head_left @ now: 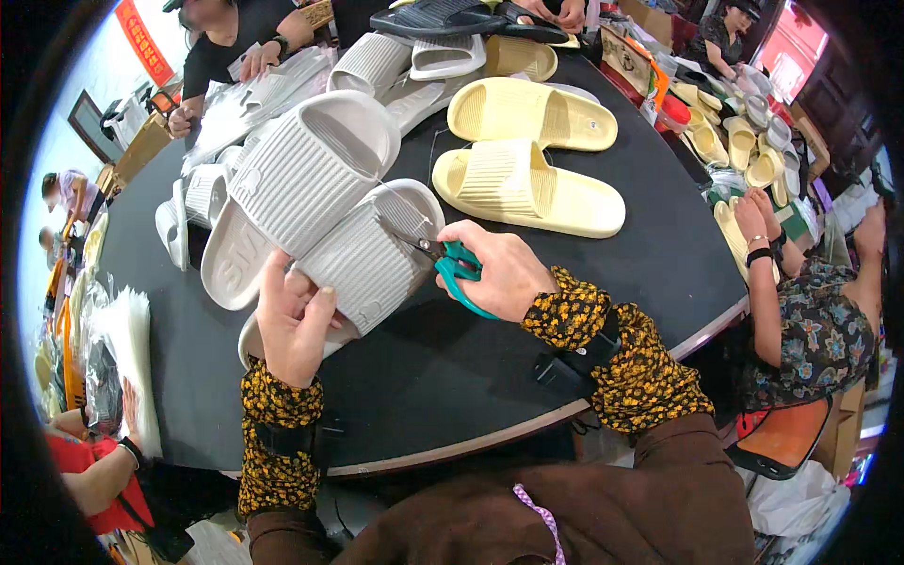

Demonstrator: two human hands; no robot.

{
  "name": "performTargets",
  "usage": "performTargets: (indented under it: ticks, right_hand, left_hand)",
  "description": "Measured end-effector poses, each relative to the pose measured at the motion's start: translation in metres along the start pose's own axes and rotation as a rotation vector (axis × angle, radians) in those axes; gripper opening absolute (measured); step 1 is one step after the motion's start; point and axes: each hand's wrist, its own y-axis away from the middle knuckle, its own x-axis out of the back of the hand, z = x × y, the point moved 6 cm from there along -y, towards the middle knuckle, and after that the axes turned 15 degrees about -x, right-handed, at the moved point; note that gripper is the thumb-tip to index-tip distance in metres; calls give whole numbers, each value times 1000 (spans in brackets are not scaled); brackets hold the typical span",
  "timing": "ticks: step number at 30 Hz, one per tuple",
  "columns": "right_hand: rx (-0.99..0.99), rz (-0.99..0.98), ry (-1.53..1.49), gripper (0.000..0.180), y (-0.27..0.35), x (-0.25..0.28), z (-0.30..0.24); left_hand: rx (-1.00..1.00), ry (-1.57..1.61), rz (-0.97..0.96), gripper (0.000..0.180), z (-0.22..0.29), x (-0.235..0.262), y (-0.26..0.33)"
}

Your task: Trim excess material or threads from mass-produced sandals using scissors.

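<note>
Left hand [294, 325] is closed on the heel end of a grey slide sandal [363, 259], fingers wrapped over the edge, pinning it near the front edge of the round black worktop [452, 367]. Right hand [504, 268] grips teal-handled scissors [450, 266], fingers through the loops, blades pointing left at the sandal's ribbed strap. Tips look to be touching the strap edge, but it's too small to say whether they're cutting a thread or flash.

Handling judgement: the sandal looks like moulded foam, so light, soft, a bit springy, and not fragile. It'll flex if squeezed mid-sole. Best hold is where it's held now, at the thick heel rim, which keeps the strap steady for the blades. The ribbed surface should give decent grip, not slippery.

A second grey sandal [301, 184] lies just behind and partly over the first, touching it. More grey ones [193, 202] stand on edge further left. Past those, a pair of pale yellow sandals [527, 184] lies flat mid-worktop, well apart from the hands. More grey and dark slides are piled at the far edge.

Other people sit round the worktop: one in a black top at far left handling clear bags [264, 94], one in a patterned dress at right. A stack of clear bags [127, 348] sits at lower left.
</note>
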Motion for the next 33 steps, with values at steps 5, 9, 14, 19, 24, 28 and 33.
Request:
performTargets:
  ticks: [5, 9, 14, 19, 24, 28, 33]
  right_hand:
    - [107, 16, -99, 38, 5, 5, -10]
    - [144, 101, -114, 41, 6, 9, -12]
    - [0, 93, -181, 45, 5, 14, -9]
    - [70, 165, -136, 36, 5, 15, -10]
    - [-2, 91, -146, 45, 5, 15, -11]
    - [-3, 108, -205, 45, 7, 19, -12]
    - [49, 138, -226, 45, 9, 23, -15]
  left_hand:
    - [4, 36, 0, 62, -4, 2, 0]
    - [32, 3, -14, 61, 0, 0, -1]
    - [50, 63, -43, 59, -2, -7, 2]
    - [56, 38, -53, 60, -5, -4, 5]
    - [35, 14, -115, 60, 0, -7, 5]
    - [-30, -5, -165, 59, 5, -13, 6]
    - [-45, -30, -192, 58, 6, -16, 7]
